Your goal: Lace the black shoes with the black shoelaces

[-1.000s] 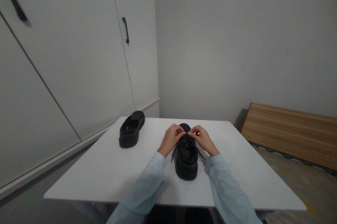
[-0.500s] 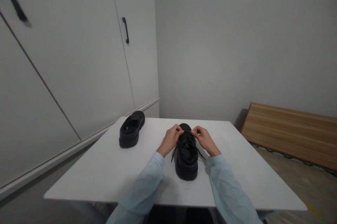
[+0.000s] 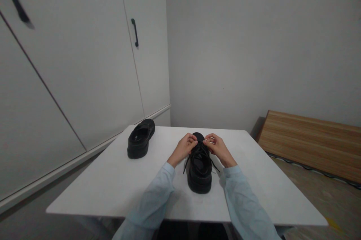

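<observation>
A black lace-up shoe stands on the white table in front of me, its toe pointing away and its heel toward me. My left hand is at the left side of the shoe's front, thumb and fingers pinched on the black shoelace. Across from it, my right hand pinches the lace at the right side, close to the toe. The two hands' fingertips are a short gap apart. Loose lace ends hang down on both sides of the shoe. The exact bit of lace between the fingers is too small to make out.
Another black shoe stands at the table's far left, toe pointing away. The white table reaches close to white cabinets on the left and a grey wall behind. A wooden board leans beyond the right edge.
My right fingertips have shifted slightly left, closer to the middle of the lacing. The left hand has barely moved, and both shoes stay in place.
</observation>
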Tool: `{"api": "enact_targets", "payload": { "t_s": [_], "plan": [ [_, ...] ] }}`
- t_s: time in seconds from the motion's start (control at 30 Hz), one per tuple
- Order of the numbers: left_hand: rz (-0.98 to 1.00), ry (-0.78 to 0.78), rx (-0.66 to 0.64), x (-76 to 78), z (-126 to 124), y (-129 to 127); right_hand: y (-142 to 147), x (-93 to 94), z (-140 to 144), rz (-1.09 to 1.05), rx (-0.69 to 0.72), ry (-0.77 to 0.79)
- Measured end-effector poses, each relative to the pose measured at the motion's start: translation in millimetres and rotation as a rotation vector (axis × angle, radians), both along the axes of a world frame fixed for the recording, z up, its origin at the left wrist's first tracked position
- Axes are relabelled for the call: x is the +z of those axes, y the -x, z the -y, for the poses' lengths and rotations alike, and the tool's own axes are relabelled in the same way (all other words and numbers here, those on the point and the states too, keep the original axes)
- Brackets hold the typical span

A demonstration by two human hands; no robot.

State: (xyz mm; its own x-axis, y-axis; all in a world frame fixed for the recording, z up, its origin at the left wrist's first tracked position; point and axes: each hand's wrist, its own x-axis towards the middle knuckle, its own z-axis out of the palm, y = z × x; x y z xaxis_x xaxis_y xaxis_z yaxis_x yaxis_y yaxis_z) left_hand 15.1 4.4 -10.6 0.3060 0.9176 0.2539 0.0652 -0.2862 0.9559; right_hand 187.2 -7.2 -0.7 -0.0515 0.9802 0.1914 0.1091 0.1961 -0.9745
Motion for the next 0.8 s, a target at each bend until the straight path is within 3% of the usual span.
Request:
{"api": "enact_targets", "payload": {
  "t_s": [0.23,0.33,0.5,0.67,0.8],
  "plan": [
    [-0.2,-0.108,0.16,9.1,5.7,-0.8,0.8,-4.4,-6.0,0.266,-0.086,-0.179],
    [-0.327,-0.281,0.267,11.9,7.1,-2.1,-0.1,-3.3,-5.5,0.433,-0.135,-0.269],
    [-0.401,-0.462,0.297,7.3,5.3,-4.1,-1.0,-2.9,-3.4,0.621,-0.209,-0.399],
    [-0.457,-0.493,0.298,-0.6,2.1,-3.1,-2.9,-9.4,-6.6,0.696,-0.253,-0.376],
    [-0.49,-0.432,0.309,-1.7,1.6,-1.3,-5.7,-13.2,-8.9,0.703,-0.256,-0.292]
  ]
}}
